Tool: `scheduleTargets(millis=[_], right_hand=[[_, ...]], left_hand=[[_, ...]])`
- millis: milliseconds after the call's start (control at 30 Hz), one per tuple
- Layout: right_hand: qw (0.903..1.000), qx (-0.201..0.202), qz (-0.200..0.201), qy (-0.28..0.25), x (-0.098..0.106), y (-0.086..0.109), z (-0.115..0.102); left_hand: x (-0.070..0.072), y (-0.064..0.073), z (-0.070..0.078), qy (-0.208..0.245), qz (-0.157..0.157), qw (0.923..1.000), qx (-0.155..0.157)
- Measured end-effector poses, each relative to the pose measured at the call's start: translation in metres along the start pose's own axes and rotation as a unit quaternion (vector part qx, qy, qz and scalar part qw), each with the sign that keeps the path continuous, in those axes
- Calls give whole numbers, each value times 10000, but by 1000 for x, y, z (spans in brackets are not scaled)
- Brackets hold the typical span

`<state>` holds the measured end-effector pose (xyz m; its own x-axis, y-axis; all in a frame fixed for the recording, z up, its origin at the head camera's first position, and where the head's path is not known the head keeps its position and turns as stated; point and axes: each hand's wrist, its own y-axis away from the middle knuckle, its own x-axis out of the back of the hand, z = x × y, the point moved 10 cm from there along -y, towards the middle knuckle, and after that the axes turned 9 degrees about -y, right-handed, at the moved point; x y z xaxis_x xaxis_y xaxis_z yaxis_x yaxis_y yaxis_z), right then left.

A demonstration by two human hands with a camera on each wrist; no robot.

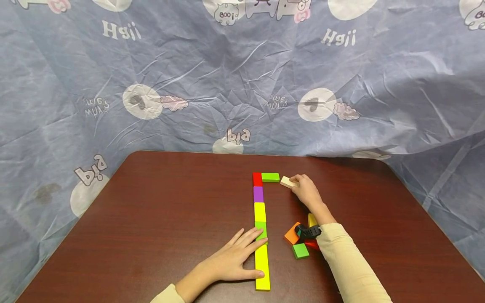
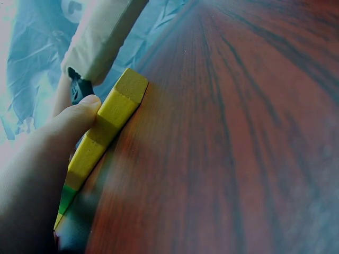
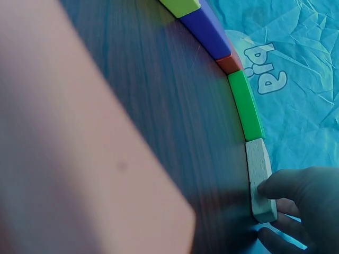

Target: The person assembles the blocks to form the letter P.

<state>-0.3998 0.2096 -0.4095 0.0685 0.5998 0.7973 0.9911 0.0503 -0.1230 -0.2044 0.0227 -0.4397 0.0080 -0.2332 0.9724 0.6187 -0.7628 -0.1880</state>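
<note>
My right hand (image 1: 306, 191) pinches a pale, uncoloured wooden block (image 1: 286, 182) between thumb and fingers. In the right wrist view that pale block (image 3: 258, 159) has its end right at a green block (image 3: 246, 106). The green block (image 1: 270, 177) extends rightward from a red block (image 1: 257, 179) at the far end of a straight row. Nearer along the row come a purple block (image 1: 258, 194), a yellow block (image 1: 259, 212), a green one and yellow at the near end (image 1: 262, 280). With fingers spread, my left hand (image 1: 231, 261) rests on the row's near part, its thumb on the yellow (image 2: 114, 114).
Loose blocks lie under and beside the right wrist: an orange block (image 1: 292, 234), a green block (image 1: 300, 251), a red one (image 1: 312, 244) and a yellow one (image 1: 311, 220). A dark band (image 1: 308, 232) circles that wrist. Behind the brown table (image 1: 170, 202) hangs a printed blue-grey cloth (image 1: 227, 75).
</note>
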Motion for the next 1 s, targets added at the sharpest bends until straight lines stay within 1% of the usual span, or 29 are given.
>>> scheduleTargets(millis=[267, 500, 700, 867, 1000], right_hand=[[9996, -247, -119, 12, -2, 1, 3], [9994, -309, -170, 23, -4, 0, 2], [9994, -266, -223, 4, -4, 0, 0], [9990, -281, -332, -41, 5, 6, 0], [9983, -233, -532, 52, 15, 17, -2]], left_hand=[[-1, 0, 0, 135, -95, 9999, -10], [-1, 0, 0, 158, -103, 9998, -2], [0, 0, 0, 145, -106, 9998, 3], [0, 0, 0, 121, -100, 9999, -12], [-1, 0, -1, 115, -108, 9999, 9]])
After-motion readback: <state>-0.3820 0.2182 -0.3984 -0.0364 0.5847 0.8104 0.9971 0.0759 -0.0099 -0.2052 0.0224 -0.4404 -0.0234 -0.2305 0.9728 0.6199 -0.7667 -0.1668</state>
